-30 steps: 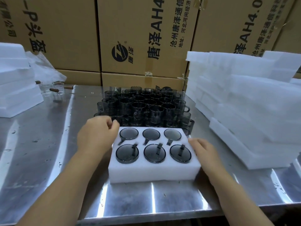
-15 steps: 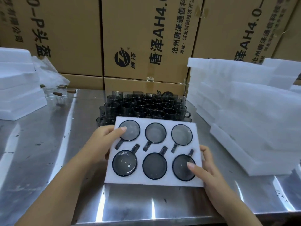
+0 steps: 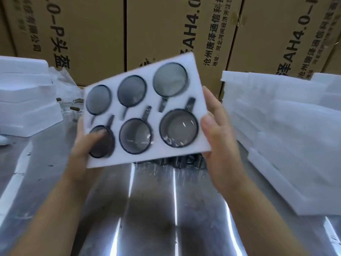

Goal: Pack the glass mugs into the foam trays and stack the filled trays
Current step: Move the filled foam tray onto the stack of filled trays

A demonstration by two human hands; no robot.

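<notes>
A white foam tray (image 3: 153, 106) with several dark glass mugs (image 3: 178, 128) set in its round pockets is held up in the air, its top face tilted toward me. My left hand (image 3: 84, 150) grips its lower left corner, thumb lying over one mug. My right hand (image 3: 219, 133) holds the tray's right edge, thumb on the front face. Under the tray, only a few of the loose dark mugs (image 3: 186, 161) on the steel table (image 3: 153, 209) show; the others are hidden behind it.
A stack of white foam trays (image 3: 25, 100) stands at the left, with clear plastic wrap (image 3: 64, 84) beside it. A bigger pile of foam trays (image 3: 287, 130) fills the right side. Printed cardboard boxes (image 3: 162, 30) wall off the back of the table.
Both hands have lifted the filled tray off the table and tipped it up toward me. It now covers most of the loose mugs behind it.
</notes>
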